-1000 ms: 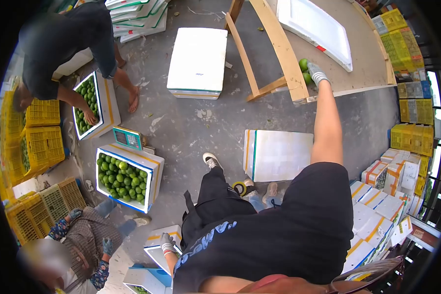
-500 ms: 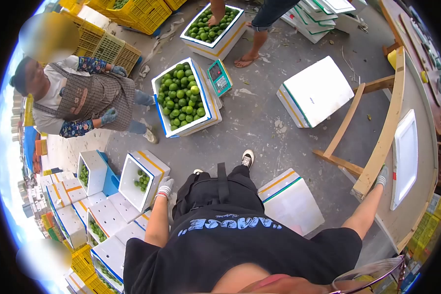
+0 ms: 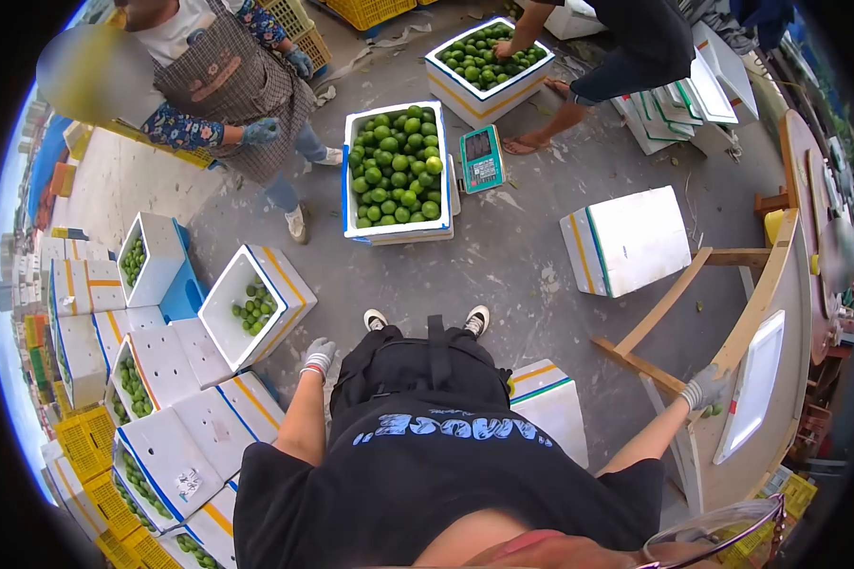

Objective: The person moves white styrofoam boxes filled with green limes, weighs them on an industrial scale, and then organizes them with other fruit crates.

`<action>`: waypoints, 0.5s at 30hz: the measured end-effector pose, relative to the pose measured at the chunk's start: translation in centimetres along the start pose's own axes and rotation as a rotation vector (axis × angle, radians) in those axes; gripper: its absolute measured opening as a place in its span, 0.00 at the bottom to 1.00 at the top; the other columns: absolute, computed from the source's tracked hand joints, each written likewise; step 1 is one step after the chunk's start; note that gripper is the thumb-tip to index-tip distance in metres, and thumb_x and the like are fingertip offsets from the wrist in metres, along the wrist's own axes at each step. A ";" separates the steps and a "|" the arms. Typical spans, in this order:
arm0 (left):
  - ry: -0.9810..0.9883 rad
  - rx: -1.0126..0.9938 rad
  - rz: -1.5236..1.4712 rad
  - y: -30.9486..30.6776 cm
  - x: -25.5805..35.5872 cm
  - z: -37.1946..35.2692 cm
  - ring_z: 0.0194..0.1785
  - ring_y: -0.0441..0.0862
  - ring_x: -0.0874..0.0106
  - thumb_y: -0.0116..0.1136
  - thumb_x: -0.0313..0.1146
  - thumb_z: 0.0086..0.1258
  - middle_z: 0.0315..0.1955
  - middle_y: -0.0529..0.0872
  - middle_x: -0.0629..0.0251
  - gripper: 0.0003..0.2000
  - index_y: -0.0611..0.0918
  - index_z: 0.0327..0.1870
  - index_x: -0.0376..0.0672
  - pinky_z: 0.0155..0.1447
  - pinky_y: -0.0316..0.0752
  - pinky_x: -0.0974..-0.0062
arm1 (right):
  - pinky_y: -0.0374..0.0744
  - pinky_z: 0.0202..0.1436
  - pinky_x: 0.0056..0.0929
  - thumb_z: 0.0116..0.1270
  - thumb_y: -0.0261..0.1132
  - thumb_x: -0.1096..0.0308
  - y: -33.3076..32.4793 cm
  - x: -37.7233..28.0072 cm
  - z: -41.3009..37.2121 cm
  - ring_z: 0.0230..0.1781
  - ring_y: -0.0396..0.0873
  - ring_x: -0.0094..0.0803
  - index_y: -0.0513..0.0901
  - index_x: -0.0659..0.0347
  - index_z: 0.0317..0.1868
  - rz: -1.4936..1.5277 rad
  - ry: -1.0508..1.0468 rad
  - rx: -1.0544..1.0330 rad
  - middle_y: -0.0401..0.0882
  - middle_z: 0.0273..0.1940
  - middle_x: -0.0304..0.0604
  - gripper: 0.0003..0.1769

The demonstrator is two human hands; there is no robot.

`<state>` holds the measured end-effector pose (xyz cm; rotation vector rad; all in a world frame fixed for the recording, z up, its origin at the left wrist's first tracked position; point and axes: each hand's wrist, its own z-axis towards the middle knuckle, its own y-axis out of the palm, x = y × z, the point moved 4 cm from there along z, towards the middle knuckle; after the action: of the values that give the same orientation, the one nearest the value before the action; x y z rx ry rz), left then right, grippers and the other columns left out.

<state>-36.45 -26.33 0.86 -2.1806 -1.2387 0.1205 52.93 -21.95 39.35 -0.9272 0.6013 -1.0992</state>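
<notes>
My left hand [image 3: 320, 357], in a pale knit glove, hangs beside my hip with its fingers loosely apart, holding nothing. It is nearest to a white foam box [image 3: 290, 305] tipped toward the left, with some limes [image 3: 254, 311] inside. On the other side, my gloved right hand [image 3: 705, 387] is at the near end of a wooden frame [image 3: 751, 308]. Green shows at its underside, apparently a lime [image 3: 712, 411] in its curled fingers; the glove covers most of it. A white foam lid [image 3: 754, 387] lies on the board just past this hand.
Ahead stand a lime-filled foam box [image 3: 349, 190], a green scale [image 3: 483, 159] and a closed foam box [image 3: 638, 239]. A person in a checked apron [image 3: 223, 85] stands left. Another person's hand [image 3: 505, 47] reaches into a farther lime box [image 3: 489, 98]. Foam boxes [image 3: 176, 446] crowd my left.
My view has shifted, and both my feet now show side by side. My right hand has come back nearer my body, with green now visible at it. The left stays beside my hip.
</notes>
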 end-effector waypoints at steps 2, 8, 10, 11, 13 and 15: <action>-0.040 0.000 -0.065 0.0 -1.5 0.8 0.19 0.73 0.70 0.51 0.35 0.58 0.19 0.76 0.65 0.17 0.76 0.49 0.42 0.23 0.69 0.70 | 0.67 0.60 0.37 0.58 0.61 0.63 1.0 -5.1 -7.0 0.57 0.69 0.43 0.72 0.62 0.55 0.157 -0.135 -0.108 0.72 0.54 0.50 0.24; -0.243 -0.019 -0.333 -5.0 -8.6 2.1 0.16 0.67 0.76 0.51 0.34 0.58 0.15 0.70 0.72 0.16 0.77 0.49 0.49 0.18 0.62 0.73 | 0.68 0.60 0.35 0.54 0.63 0.66 3.4 -19.9 -33.5 0.55 0.71 0.45 0.74 0.64 0.53 0.305 -0.705 -0.920 0.74 0.51 0.53 0.24; -0.212 0.083 -0.336 -5.9 -15.8 3.9 0.16 0.66 0.77 0.50 0.35 0.58 0.14 0.69 0.72 0.13 0.78 0.45 0.49 0.17 0.60 0.74 | 0.68 0.60 0.31 0.57 0.61 0.62 4.3 -22.7 -42.4 0.55 0.72 0.43 0.74 0.65 0.54 0.309 -0.767 -1.345 0.75 0.52 0.53 0.25; -0.264 0.068 -0.468 -9.4 -13.7 0.1 0.19 0.69 0.76 0.49 0.35 0.59 0.19 0.74 0.70 0.13 0.77 0.45 0.48 0.19 0.63 0.74 | 0.68 0.60 0.30 0.58 0.60 0.62 4.1 -23.7 -46.4 0.55 0.73 0.42 0.74 0.66 0.54 0.293 -0.787 -1.525 0.75 0.52 0.53 0.25; -0.454 0.026 -0.510 -11.3 -17.7 -1.7 0.23 0.73 0.73 0.47 0.37 0.61 0.27 0.78 0.68 0.14 0.76 0.47 0.47 0.24 0.69 0.69 | 0.68 0.59 0.29 0.60 0.59 0.61 3.6 -24.5 -52.0 0.54 0.74 0.40 0.74 0.66 0.54 0.207 -0.851 -1.738 0.76 0.52 0.53 0.24; -0.609 0.068 -0.582 -12.9 -18.8 -4.5 0.25 0.76 0.69 0.46 0.37 0.62 0.27 0.80 0.63 0.12 0.77 0.41 0.44 0.27 0.71 0.66 | 0.69 0.58 0.27 0.61 0.58 0.61 3.8 -24.3 -55.0 0.53 0.75 0.38 0.74 0.66 0.54 0.134 -0.921 -1.770 0.77 0.51 0.53 0.23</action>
<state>-54.82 -38.80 7.59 -1.6825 -2.1172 0.6025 1.97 -16.59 7.74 -2.5986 0.7340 0.3798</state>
